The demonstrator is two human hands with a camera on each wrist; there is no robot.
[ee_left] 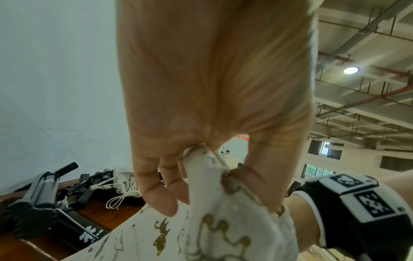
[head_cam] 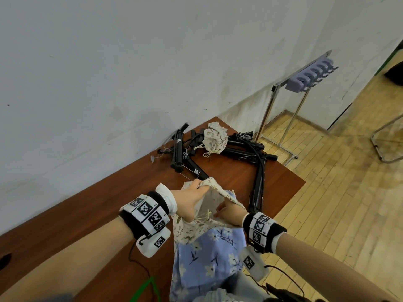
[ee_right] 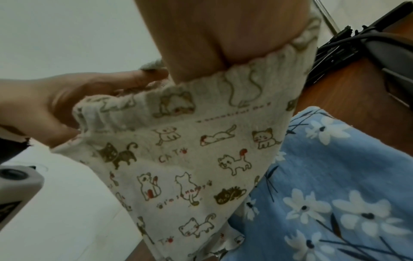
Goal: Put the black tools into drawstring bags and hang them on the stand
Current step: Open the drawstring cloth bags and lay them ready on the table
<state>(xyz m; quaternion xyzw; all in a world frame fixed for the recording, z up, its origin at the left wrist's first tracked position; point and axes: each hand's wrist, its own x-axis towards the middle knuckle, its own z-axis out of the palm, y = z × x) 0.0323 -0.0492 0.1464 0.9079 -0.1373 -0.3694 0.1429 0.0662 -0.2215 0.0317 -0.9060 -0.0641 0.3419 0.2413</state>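
Note:
A cream cat-print drawstring bag is held up over the table's near end, its mouth spread between both hands. My left hand pinches the bag's gathered rim at the far side. My right hand grips the near side, with its fingers tucked inside the mouth. Several black tools lie in a loose pile at the table's far end, beyond the bag. A second, crumpled bag rests on top of that pile. The metal stand with purple hooks is on the floor past the table.
A blue floral cloth hangs below the bag by the brown table's near edge. The white wall runs along the table's left side. Wooden floor lies to the right, with a chrome chair frame farther out.

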